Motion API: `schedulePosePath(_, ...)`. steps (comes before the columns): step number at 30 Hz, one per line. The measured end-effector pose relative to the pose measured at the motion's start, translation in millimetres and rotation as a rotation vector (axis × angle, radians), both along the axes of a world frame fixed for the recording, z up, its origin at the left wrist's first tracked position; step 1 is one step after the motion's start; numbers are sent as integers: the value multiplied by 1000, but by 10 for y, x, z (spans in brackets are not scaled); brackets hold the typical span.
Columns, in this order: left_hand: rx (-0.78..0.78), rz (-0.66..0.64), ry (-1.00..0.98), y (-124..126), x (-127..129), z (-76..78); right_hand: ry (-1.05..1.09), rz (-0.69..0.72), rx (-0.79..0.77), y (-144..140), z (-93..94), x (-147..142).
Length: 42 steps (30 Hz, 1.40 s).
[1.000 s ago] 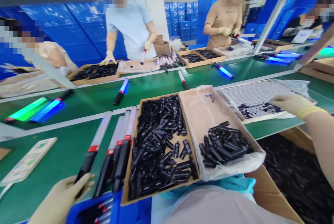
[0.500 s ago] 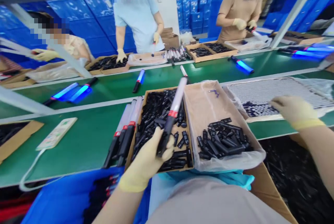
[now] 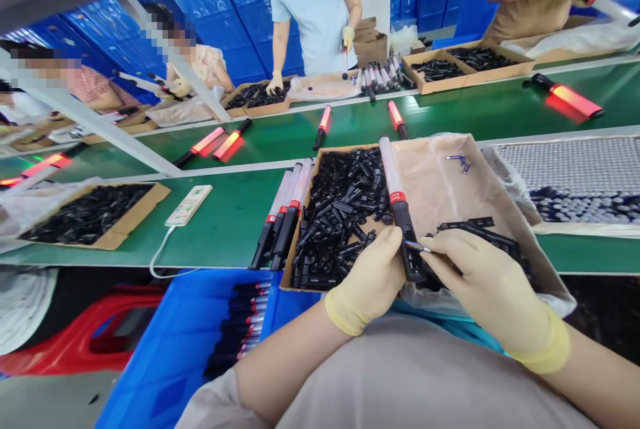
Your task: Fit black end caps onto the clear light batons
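Observation:
My left hand [image 3: 373,275], in a pale yellow glove, is closed around the black handle of a light baton [image 3: 392,172]. The baton has a milky white tube and a red band, and it slants up away from me, unlit. My right hand [image 3: 493,289], gloved alike, pinches a small slim part [image 3: 416,245], partly dark with a pale end. That part meets the side of the baton's handle. Beneath the hands lie a cardboard tray of black plastic parts [image 3: 345,209] and a plastic-lined tray [image 3: 430,179] with more black pieces, partly hidden by my right hand.
Several unlit batons [image 3: 285,219] lean beside the left tray. A rack [image 3: 575,155] of small white-ended parts stands at the right. A white power strip [image 3: 189,205] lies on the green bench. Red-lit batons [image 3: 325,125] lie on the belt [image 3: 280,139]. Co-workers sit or stand beyond it.
My right hand has come from the rack to the baton, pinching a small part. My left hand has shifted its hold on the baton. The belt batons turned from blue to red; the view swung left.

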State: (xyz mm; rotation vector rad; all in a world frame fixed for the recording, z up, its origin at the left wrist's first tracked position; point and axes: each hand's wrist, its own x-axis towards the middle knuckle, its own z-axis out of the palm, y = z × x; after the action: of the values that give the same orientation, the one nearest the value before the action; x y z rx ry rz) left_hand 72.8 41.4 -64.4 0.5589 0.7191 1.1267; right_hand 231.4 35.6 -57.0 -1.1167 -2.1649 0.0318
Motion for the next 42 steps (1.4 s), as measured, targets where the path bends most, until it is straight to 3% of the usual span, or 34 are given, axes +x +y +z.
schedulePosePath(7,-17,-26,-56,-11,-92,-57,-32,28,40,-28,-7,-93)
schedulePosePath(13,-63,74,25,25,-121,-117,-34,137,-157,-58,66,-155)
schedulePosePath(17,-67,112,69,47,-140,-97,-33,200,-185,-21,34,-149)
schedulePosePath(19,-56,105,88,46,-155,-63,14,159,-151,127,-2,64)
schedulePosePath(20,-56,102,101,44,-166,-44,37,68,-145,237,-19,258)
schedulePosePath(22,-69,109,125,41,-193,-11,28,-270,-210,501,-48,812)
schedulePosePath(24,-94,126,132,43,-215,8,-229,-772,-503,754,-76,1484)
schedulePosePath(27,-135,150,102,56,-219,2,-358,-1015,-694,971,-147,2352)
schedulePosePath(29,-170,150,86,65,-199,-21,-402,-1002,-725,1000,-226,2678)
schedulePosePath(31,-192,156,89,70,-169,-46,-442,-916,-719,982,-314,2810)
schedulePosePath(36,-187,147,110,62,-107,-51,-428,-716,-672,945,-431,2801)
schedulePosePath(42,-187,94,116,59,-105,-48,-275,-738,-639,954,-360,2798)
